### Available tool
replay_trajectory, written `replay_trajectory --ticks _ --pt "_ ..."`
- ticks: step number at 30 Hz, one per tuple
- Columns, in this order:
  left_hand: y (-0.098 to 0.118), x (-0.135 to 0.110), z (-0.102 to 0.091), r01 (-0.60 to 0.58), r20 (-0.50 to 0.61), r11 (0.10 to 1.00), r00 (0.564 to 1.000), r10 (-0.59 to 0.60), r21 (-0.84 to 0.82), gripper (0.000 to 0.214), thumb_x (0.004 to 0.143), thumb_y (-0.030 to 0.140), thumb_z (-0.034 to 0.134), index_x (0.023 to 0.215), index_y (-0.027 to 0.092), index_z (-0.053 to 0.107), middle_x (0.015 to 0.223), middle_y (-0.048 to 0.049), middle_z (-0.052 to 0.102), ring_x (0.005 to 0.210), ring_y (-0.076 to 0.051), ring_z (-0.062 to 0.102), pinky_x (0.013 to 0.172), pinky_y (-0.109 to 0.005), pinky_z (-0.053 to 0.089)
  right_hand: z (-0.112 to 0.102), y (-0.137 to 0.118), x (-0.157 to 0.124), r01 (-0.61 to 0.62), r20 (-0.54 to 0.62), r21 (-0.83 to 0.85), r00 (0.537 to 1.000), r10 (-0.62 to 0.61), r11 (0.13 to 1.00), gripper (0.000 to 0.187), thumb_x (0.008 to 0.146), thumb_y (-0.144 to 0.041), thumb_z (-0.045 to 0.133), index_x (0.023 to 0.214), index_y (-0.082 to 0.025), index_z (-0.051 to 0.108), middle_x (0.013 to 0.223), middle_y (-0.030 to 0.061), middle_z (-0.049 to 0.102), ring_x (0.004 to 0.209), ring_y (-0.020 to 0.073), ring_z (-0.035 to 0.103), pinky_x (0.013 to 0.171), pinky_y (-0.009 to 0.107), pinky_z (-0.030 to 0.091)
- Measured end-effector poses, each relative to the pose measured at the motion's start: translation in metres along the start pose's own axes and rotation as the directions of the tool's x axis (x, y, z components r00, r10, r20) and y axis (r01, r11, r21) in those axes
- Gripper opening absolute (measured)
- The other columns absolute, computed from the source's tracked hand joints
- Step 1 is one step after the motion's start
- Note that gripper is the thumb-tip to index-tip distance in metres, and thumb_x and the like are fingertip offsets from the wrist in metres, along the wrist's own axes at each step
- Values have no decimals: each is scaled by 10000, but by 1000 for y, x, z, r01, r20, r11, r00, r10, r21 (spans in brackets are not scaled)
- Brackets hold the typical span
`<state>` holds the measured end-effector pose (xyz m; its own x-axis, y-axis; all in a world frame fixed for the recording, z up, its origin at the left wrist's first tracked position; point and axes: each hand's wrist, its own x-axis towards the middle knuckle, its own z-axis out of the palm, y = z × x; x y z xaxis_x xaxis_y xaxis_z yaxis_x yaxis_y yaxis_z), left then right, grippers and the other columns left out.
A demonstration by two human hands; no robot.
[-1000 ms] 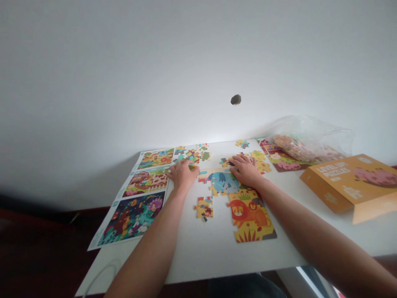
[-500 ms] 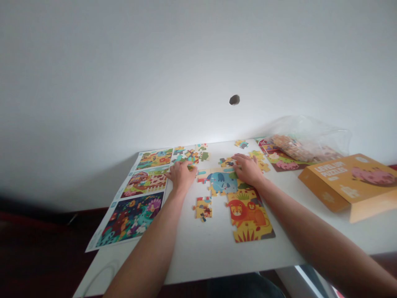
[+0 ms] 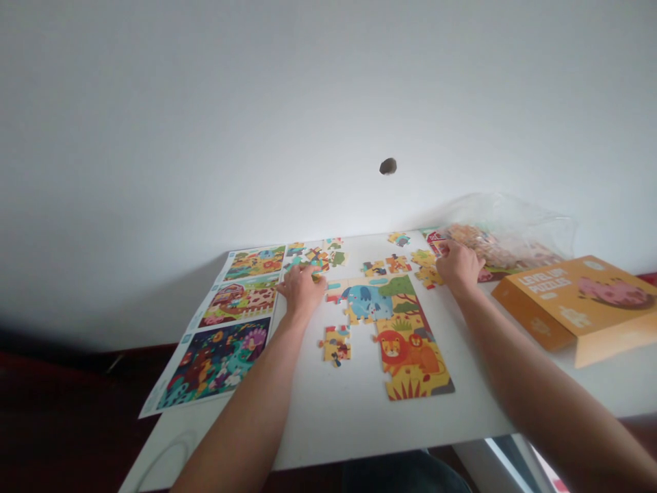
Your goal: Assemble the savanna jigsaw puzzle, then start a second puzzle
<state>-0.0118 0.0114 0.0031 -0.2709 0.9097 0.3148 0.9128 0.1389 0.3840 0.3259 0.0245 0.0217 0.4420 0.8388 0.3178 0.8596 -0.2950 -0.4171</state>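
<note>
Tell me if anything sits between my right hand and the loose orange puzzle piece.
Yes: the loose yellow pieces lie between your right hand and the orange piece. They look flat on the table, so your hand could probably pass over them.

The left fingers [image 3: 293, 275] partly hide a puzzle piece [image 3: 319, 279].

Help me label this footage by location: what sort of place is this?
Probably a room at home, though not certainly: a white table against a pale wall, bearing a partly joined jigsaw and an orange puzzle box.
</note>
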Motion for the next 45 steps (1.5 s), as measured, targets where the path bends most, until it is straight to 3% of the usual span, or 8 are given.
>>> replay_trajectory --ticks 7,14,20,23,29,34,39,45 --pt "5 -5 -4 -257 14 959 965 260 -123 238 829 272 622 1041 282 729 1194 -43 643 1162 -253 558 1025 -418 405 10 2 4 143 219 -83 968 -122 986 602 856 -488 541 1398 -227 530 1329 138 617 1183 389 465 967 538 328" --pt "8 -10 -1 -508 107 814 826 553 -280 185 814 274 661 978 274 748 1171 -21 658 1156 -217 563 1060 -390 392 19 3 7 132 222 -49 968 -118 990 662 806 -542 596 1388 -234 531 1312 108 631 1176 398 481 966 531 344" --pt "10 -12 -5 -508 158 808 809 567 -299 191 813 266 671 988 273 746 1176 -23 654 1165 -228 556 1053 -421 394 1 -2 5 32 125 -101 992 -20 994 453 905 -397 450 1266 -189 628 1204 167 665 1116 347 574 949 497 369" --pt "11 -13 -5 -509 170 805 803 571 -304 185 820 267 665 985 277 748 1166 -26 656 1160 -230 558 1060 -425 390 -12 -4 2 -23 172 -190 983 57 981 575 831 -558 541 1206 -138 658 1162 222 663 1094 385 599 923 519 397" --pt "12 -13 -4 -510 164 807 805 570 -297 169 814 269 671 960 282 754 1150 -25 664 1158 -235 559 1050 -432 391 -19 -6 -8 80 384 -297 922 42 952 754 697 -725 639 1147 -122 687 1188 237 645 1105 398 604 915 572 418" --pt "9 -14 -4 -524 191 797 785 589 -302 196 820 366 684 985 292 760 1181 -29 648 1184 -249 540 1076 -434 368 -14 -9 -10 77 373 -320 927 51 944 672 732 -654 670 1159 -136 693 1214 241 639 1138 398 596 914 557 441" --pt "7 -15 -4 -572 259 771 728 635 -280 494 712 576 758 1147 344 722 1312 -45 566 1308 -326 430 1136 -493 288 -12 -8 -9 89 396 -311 917 43 946 693 747 -672 645 1161 -119 695 1222 249 630 1142 398 597 902 526 464" --pt "8 -16 -3 -566 285 788 735 615 -240 543 692 581 775 1177 345 707 1345 -53 538 1327 -337 403 1142 -497 281 -9 -7 -12 152 430 -297 903 -10 943 791 769 -719 600 1178 -44 663 1206 292 617 1170 376 581 914 456 470"
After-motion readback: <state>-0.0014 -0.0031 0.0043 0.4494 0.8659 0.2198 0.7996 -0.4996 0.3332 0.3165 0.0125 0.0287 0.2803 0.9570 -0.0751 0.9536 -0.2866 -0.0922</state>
